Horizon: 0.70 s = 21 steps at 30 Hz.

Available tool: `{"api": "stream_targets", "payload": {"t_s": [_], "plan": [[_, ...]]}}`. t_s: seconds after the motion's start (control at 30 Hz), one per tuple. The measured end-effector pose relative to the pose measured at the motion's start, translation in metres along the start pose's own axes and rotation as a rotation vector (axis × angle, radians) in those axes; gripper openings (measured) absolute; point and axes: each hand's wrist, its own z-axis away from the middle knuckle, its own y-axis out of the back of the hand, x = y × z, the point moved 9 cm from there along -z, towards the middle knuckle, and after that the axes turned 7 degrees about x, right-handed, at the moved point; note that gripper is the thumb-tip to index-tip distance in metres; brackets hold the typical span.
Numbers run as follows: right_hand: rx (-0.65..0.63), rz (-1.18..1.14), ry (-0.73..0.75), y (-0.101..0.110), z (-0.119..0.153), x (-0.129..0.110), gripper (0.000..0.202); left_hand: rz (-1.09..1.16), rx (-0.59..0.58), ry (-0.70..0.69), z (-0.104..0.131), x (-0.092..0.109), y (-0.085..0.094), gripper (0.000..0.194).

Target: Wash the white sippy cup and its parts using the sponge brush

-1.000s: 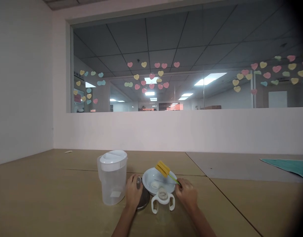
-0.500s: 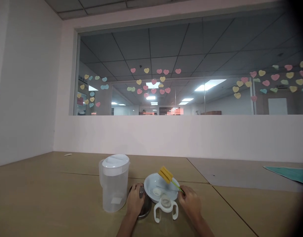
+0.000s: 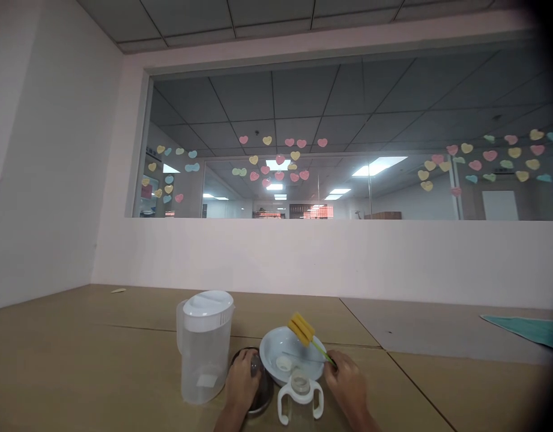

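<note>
While our right hand, just right of the bottle and nearer it, grips the brush, whose long axis slants leftward over the bowl beyond the bottle, our left hand curls over a dark dish left of it, grip unclear.

behind the brown counter runs a pale wall with a wide window set in it. heart-shaped stickers in pink, yellow, green and blue dot the glass in loose clusters. through it show a grey panelled ceiling, bright ceiling lights, a patch of orange-red and a white panel. a teal cloth lies flat at the counter's far right. a small pale scrap rests near the wall at the back left.
</note>
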Motion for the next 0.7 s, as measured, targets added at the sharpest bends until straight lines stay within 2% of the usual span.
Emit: {"api": "stream_targets", "payload": {"t_s": [0.27, 0.4, 0.5, 0.6, 0.7], "plan": [[-0.018, 0.017, -0.025, -0.001, 0.0, 0.001, 0.026, -0.024, 0.045, -0.02, 0.0, 0.0, 0.007, 0.042], [0.011, 0.009, -0.024, 0.0, 0.0, 0.002, 0.024, -0.09, 0.092, -0.005, 0.002, 0.0, 0.015, 0.034], [0.024, 0.007, -0.02, 0.0, 0.0, 0.002, 0.023, -0.102, 0.061, 0.015, 0.001, -0.002, 0.011, 0.029], [0.027, 0.018, -0.017, 0.0, 0.0, 0.002, 0.023, -0.071, 0.029, -0.001, 0.0, -0.003, 0.004, 0.034], [0.015, 0.036, -0.008, 0.001, -0.001, 0.001, 0.023, -0.025, 0.048, -0.026, -0.002, 0.001, 0.007, 0.037]]}}
